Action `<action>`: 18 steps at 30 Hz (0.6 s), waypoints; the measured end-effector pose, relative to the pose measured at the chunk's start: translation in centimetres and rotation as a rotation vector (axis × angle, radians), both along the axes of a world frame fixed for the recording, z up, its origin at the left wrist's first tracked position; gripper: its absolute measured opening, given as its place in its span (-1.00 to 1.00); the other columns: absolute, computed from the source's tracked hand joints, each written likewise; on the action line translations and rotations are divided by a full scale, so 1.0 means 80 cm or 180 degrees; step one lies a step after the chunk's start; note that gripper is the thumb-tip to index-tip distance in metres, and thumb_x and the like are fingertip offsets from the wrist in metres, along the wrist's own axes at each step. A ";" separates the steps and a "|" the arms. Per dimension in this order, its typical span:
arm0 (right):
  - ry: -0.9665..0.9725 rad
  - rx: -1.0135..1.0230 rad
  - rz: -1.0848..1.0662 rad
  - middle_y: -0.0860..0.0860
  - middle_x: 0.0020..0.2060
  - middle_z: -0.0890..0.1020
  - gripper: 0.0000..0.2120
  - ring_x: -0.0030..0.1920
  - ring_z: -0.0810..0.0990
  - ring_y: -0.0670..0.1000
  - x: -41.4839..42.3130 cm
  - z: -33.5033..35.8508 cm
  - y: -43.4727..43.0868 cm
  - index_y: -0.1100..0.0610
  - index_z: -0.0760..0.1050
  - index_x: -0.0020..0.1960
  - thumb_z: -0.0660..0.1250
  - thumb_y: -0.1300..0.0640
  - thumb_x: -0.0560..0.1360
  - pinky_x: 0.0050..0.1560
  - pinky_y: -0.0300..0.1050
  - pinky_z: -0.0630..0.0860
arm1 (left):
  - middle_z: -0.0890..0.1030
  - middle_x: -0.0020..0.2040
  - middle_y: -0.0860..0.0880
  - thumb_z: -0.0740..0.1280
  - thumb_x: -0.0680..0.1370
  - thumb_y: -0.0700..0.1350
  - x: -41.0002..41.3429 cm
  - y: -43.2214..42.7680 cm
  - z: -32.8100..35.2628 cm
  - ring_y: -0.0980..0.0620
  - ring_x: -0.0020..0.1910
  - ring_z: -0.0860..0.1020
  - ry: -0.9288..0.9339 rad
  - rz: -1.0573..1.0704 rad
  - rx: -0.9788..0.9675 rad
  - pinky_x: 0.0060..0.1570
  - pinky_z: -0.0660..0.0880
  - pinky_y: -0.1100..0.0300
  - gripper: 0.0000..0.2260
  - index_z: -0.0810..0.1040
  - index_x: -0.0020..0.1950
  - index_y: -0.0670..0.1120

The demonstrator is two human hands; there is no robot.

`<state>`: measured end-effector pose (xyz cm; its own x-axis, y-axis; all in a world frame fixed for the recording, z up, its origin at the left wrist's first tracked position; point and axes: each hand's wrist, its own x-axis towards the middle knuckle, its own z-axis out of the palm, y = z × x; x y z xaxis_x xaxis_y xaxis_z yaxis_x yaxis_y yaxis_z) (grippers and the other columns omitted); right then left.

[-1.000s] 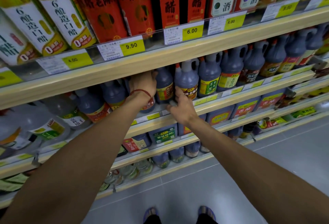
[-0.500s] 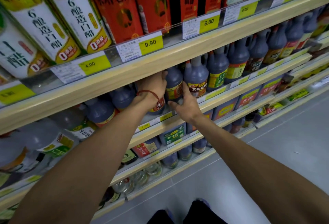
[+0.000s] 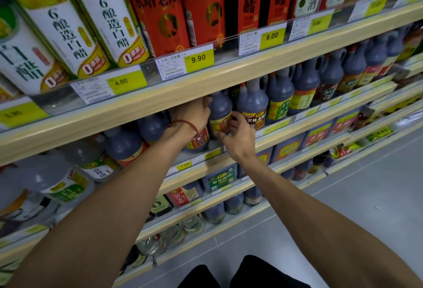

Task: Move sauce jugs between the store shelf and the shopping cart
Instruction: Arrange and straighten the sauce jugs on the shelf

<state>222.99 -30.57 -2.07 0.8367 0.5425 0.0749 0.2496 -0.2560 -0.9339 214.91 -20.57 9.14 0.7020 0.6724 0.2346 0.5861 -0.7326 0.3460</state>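
A row of dark sauce jugs stands on the middle shelf. My left hand reaches under the upper shelf and closes over the top of a dark jug with a red label; the jug's neck is hidden by the hand. My right hand wraps thumb and fingers around the lower part of the neighbouring dark jug with a yellow and red label, which stands upright. A third dark jug stands just to the right of it. No shopping cart is in view.
The upper shelf board hangs low over the jugs, with tall vinegar cartons on it. More jugs line the shelves to the right and below. Grey floor lies to the right; my legs are at the bottom.
My right hand has risen from the shelf edge and closed around the yellow-and-red-labelled jug. My left hand stays on the red-labelled jug. The view has moved closer to the shelf.
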 end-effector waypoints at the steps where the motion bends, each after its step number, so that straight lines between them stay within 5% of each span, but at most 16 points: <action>1: -0.0007 0.0008 -0.0001 0.03 0.13 0.71 -0.29 0.18 0.67 0.09 -0.003 0.000 -0.001 0.03 0.44 0.41 0.63 0.03 0.32 0.23 0.17 0.62 | 0.59 0.24 -0.27 0.20 0.70 -0.09 -0.003 0.001 -0.001 -0.24 0.24 0.52 -0.0021 0.0032 -0.0073 0.02 0.30 0.08 -0.79 0.57 0.14 -0.17; 5: -0.0008 0.0071 0.0063 0.02 0.08 0.72 -0.33 0.10 0.70 0.02 -0.017 0.001 -0.003 0.09 0.47 0.40 0.64 0.12 0.36 0.18 0.12 0.65 | 0.61 0.14 -0.28 0.22 0.69 -0.08 -0.019 0.010 -0.005 -0.26 0.16 0.55 -0.0088 0.0076 -0.0215 -0.08 0.23 0.14 -0.86 0.46 -0.04 -0.08; 9: -0.0207 -0.0178 0.0089 0.09 0.16 0.63 -0.32 0.16 0.59 0.03 -0.021 0.003 -0.004 0.15 0.45 0.43 0.64 0.09 0.39 0.18 -0.14 0.51 | 0.63 0.12 -0.26 0.24 0.68 -0.01 -0.032 0.025 -0.018 -0.27 0.15 0.56 -0.0129 0.0069 -0.0233 0.00 0.36 0.06 -0.78 0.55 0.04 -0.14; 13: -0.0274 -0.0305 0.0118 0.10 0.20 0.62 -0.25 0.23 0.60 0.14 -0.024 0.002 -0.001 0.12 0.43 0.40 0.67 -0.04 0.33 0.23 0.11 0.59 | 0.65 0.09 -0.21 0.28 0.66 0.02 -0.027 0.028 -0.023 -0.23 0.12 0.58 -0.0206 -0.0008 -0.0353 0.02 0.41 0.05 -0.78 0.58 0.04 -0.12; 18: -0.0366 -0.0384 0.0122 0.11 0.23 0.62 -0.25 0.25 0.59 0.17 -0.020 0.002 -0.002 0.13 0.40 0.41 0.65 -0.05 0.36 0.22 0.16 0.58 | 0.66 0.07 -0.21 0.31 0.65 0.02 -0.023 0.027 -0.024 -0.22 0.10 0.59 -0.0397 0.0061 -0.0635 0.06 0.47 0.01 -0.78 0.59 0.02 -0.13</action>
